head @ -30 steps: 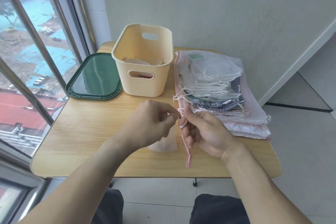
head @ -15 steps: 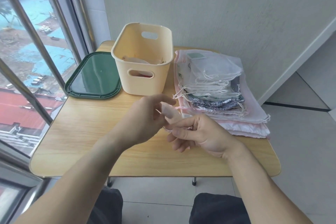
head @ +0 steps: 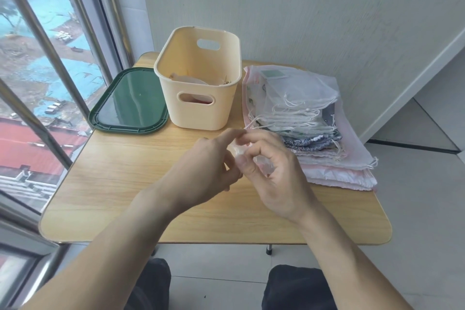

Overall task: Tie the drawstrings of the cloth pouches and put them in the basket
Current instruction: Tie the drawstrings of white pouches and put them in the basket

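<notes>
From the head camera, the cream plastic basket point(head: 201, 88) stands at the back of the wooden table point(head: 113, 184), and everything else can be placed from it. In front of the basket, above the table's middle, the left hand point(head: 203, 171) and the right hand point(head: 274, 173) meet with their fingertips touching. Between them sits a small, pale, translucent cloth pouch point(head: 239, 156), bunched up and mostly hidden by the fingers. The left hand's fingers are curled and pinch the pouch from the left side; the right hand's thumb and bent fingers close round it from the right. The drawstring itself is too blurred to make out, so whether it is knotted cannot be told. Inside the basket some pale cloth point(head: 187, 79) shows above the rim line and through the front handle slot. Just to the right of the basket lies a stack of flat pouches point(head: 302, 113), white mesh on top, a blue patterned one lower down, and pink ones at the bottom, with loose white strings hanging toward the front. Just to the left of the basket lies a dark green lid point(head: 128, 106), flat on the table beside the window point(head: 37, 58).
</notes>
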Demonstrator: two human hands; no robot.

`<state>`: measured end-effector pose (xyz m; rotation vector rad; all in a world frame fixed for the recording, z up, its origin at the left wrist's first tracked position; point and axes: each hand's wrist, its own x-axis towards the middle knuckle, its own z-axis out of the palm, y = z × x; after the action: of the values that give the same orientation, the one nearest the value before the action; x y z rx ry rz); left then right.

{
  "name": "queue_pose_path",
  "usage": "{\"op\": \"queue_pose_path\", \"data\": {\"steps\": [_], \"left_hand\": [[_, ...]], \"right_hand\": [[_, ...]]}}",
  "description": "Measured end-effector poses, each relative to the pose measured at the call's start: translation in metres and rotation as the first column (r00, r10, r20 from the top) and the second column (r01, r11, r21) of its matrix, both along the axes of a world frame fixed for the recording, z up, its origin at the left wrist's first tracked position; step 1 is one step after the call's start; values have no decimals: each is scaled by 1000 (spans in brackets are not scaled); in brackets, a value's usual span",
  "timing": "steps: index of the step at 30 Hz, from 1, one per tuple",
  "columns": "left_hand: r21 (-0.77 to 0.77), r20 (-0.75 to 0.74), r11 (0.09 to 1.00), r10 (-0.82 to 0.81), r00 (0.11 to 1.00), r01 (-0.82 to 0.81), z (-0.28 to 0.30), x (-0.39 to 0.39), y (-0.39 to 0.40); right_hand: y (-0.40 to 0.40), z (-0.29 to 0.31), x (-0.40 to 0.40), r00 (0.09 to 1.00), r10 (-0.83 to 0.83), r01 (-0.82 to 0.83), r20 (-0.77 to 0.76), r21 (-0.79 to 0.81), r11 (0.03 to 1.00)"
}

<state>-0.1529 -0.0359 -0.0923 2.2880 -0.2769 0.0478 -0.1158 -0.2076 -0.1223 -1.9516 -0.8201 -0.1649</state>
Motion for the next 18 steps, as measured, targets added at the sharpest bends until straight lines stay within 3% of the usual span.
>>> {"op": "queue_pose_path", "data": {"steps": [4,9,15,18], "left_hand": [[-193,-221,974,72,972,-116,6,2,7],[-489,-447,837,2,895,-246,8,4,15],[-577,-425,769,4,905,-274,6,5,16],[-576,-371,784,1,929,-231,8,4,13]], "right_hand": [[3,-3,0,994,43,-39,-102,40,998],[7,-6,-1,997,19,-15,-71,60,998],[8,-3,-5,991,12,1,-135,97,995],[7,-4,-4,959,4,40,-284,151,988]]}}
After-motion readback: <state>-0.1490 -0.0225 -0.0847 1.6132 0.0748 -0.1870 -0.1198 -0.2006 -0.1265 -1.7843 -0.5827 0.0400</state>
